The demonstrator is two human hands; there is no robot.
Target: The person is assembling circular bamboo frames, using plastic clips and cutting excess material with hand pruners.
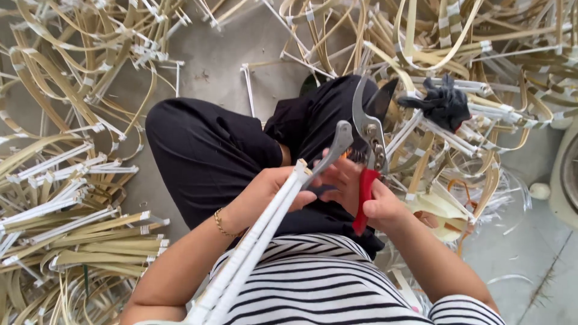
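my left hand (271,189) has its grip closed around a bundle of white strips (250,253) that runs from 7 o'clock up to centre, held over my lap so the end meets the blades. my right hand (367,201) has its grip closed on the red handle of the pruning shears (364,144), blades parted and pointing to 12 o'clock, one blade touching the bundle end. taped bamboo strips (78,198) lie heaped on the floor at 9 and 1 o'clock, a black glove (442,102) on the heap at 2 o'clock.
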